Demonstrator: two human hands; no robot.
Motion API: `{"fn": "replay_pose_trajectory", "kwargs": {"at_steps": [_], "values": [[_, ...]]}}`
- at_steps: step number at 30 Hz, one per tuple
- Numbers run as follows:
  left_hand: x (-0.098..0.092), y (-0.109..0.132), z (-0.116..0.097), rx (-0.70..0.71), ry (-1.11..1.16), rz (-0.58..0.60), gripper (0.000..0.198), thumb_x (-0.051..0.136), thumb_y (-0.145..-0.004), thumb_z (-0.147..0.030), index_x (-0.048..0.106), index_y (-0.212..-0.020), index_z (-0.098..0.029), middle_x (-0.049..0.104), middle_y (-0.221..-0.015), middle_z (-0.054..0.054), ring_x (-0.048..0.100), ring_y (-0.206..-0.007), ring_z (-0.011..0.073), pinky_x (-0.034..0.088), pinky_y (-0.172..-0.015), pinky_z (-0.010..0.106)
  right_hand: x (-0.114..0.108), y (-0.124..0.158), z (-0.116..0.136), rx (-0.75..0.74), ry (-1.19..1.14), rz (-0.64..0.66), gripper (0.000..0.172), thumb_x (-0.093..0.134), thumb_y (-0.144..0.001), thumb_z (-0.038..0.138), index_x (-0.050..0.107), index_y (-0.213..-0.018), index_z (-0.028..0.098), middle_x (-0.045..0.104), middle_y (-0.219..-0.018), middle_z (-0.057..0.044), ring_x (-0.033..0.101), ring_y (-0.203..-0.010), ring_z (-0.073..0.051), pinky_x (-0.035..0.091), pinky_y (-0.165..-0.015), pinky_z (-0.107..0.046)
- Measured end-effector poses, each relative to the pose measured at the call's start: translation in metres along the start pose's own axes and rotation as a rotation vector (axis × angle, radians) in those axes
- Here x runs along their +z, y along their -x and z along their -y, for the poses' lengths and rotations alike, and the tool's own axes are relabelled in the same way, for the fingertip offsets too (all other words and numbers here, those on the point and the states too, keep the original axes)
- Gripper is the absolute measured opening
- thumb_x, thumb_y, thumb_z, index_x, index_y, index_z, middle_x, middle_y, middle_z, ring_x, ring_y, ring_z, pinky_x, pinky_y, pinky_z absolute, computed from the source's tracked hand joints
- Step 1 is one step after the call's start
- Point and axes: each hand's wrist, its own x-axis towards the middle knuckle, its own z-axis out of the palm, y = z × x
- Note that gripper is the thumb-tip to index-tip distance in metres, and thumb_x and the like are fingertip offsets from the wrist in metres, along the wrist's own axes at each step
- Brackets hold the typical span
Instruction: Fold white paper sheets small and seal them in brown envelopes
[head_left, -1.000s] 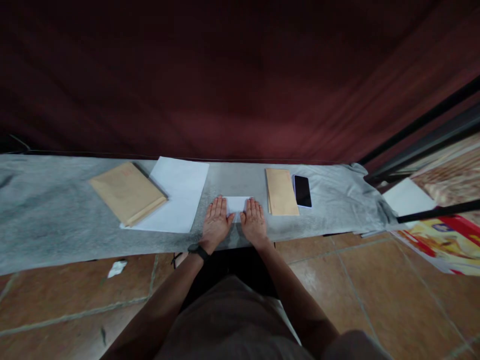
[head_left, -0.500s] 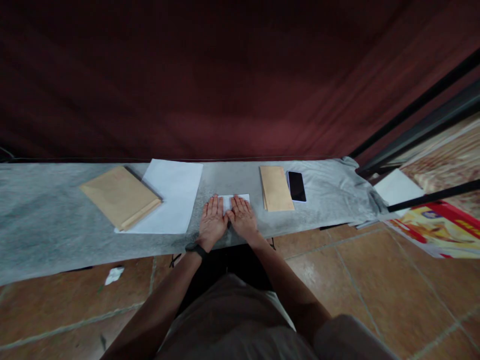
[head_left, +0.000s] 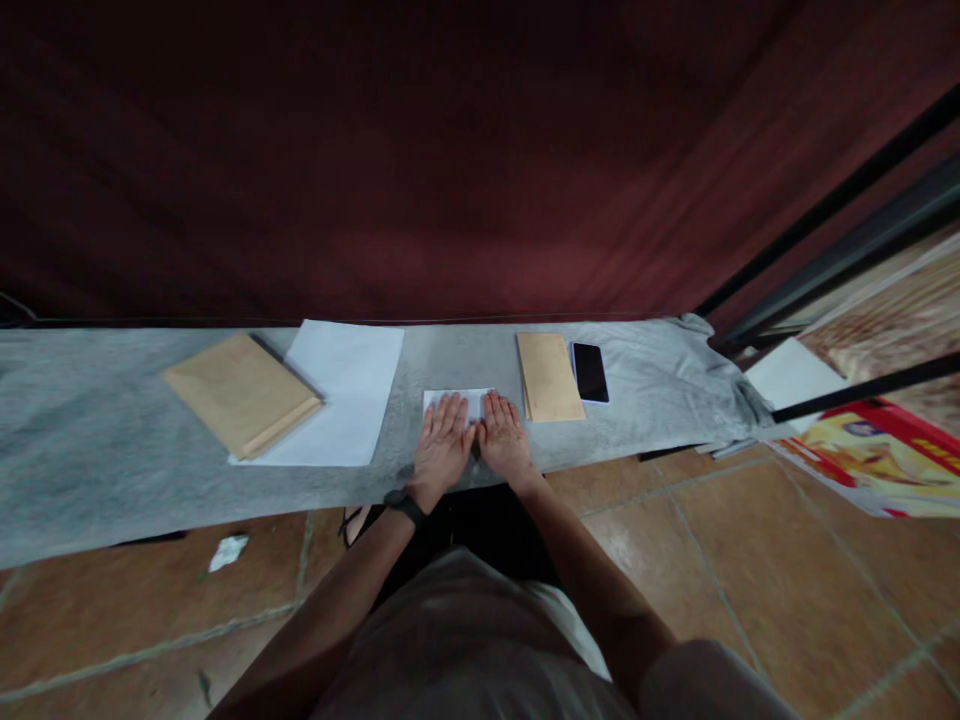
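A small piece of white paper (head_left: 475, 405), which looks folded, lies near the front edge of the table. My left hand (head_left: 444, 445) rests flat on it with the fingers stretched forward; a dark watch is on that wrist. Beside it, my right hand (head_left: 504, 438) lies flat over the paper's right end, fingers also extended. The two thumbs are close together. Both palms hide most of the paper's near part.
Large white sheets (head_left: 349, 390) lie to the left, partly under a stack of brown envelopes (head_left: 240, 395). Smaller brown envelopes (head_left: 551, 377) and a phone (head_left: 591, 373) are on the right. The table (head_left: 90, 430) has a grey cloth; a dark red curtain (head_left: 450, 180) hangs behind.
Both hands have slid to the right across the paper, uncovering its left end. They remain flat, and the paper has barely moved.
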Motion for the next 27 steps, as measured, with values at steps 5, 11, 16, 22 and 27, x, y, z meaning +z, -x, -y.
{"fn": "replay_pose_trajectory", "kwargs": {"at_steps": [5,11,16,22,27], "values": [[0.003,0.008,-0.004,0.052,-0.017,0.033,0.062,0.029,-0.104,-0.042,0.038,-0.153,-0.006,0.034,-0.162,0.016,0.024,-0.154,0.0264,0.021,-0.126,0.045,0.001,0.001,-0.001,0.0,0.0,0.009,0.056,0.036,-0.105,0.028,0.032,-0.156,0.006,0.033,-0.162,-0.018,0.03,-0.152,-0.028,0.027,-0.122,-0.049],[-0.003,0.026,0.027,0.014,-0.034,-0.016,0.067,0.033,-0.102,-0.046,0.035,-0.154,-0.004,0.033,-0.162,0.02,0.025,-0.153,0.0279,0.024,-0.125,0.047,-0.001,-0.001,0.001,0.018,-0.014,-0.018,0.056,0.036,-0.105,0.03,0.033,-0.156,0.006,0.037,-0.16,-0.019,0.034,-0.149,-0.028,0.027,-0.122,-0.051],[-0.007,0.031,0.03,0.009,-0.033,-0.009,0.058,0.033,-0.101,-0.033,0.038,-0.154,-0.009,0.031,-0.163,0.018,0.025,-0.153,0.0281,0.026,-0.124,0.049,-0.003,0.003,0.028,0.01,-0.057,-0.014,0.053,0.035,-0.105,0.028,0.038,-0.154,0.007,0.04,-0.159,-0.018,0.038,-0.148,-0.027,0.028,-0.122,-0.05],[-0.009,0.031,0.032,0.062,-0.049,0.01,0.057,0.036,-0.098,-0.023,0.039,-0.155,-0.016,0.026,-0.165,0.014,0.022,-0.154,0.027,0.025,-0.124,0.048,-0.004,0.032,0.04,-0.12,-0.053,0.009,0.057,0.038,-0.106,0.041,0.038,-0.154,0.01,0.041,-0.159,-0.014,0.036,-0.149,-0.023,0.03,-0.122,-0.043],[-0.009,0.037,0.035,0.019,-0.045,-0.015,0.058,0.031,-0.1,-0.025,0.036,-0.155,-0.009,0.032,-0.163,0.016,0.024,-0.154,0.0254,0.024,-0.125,0.047,-0.011,0.044,0.009,-0.063,-0.014,-0.001,0.06,0.041,-0.105,0.041,0.035,-0.156,0.009,0.039,-0.159,-0.018,0.037,-0.148,-0.027,0.032,-0.121,-0.048]]}}
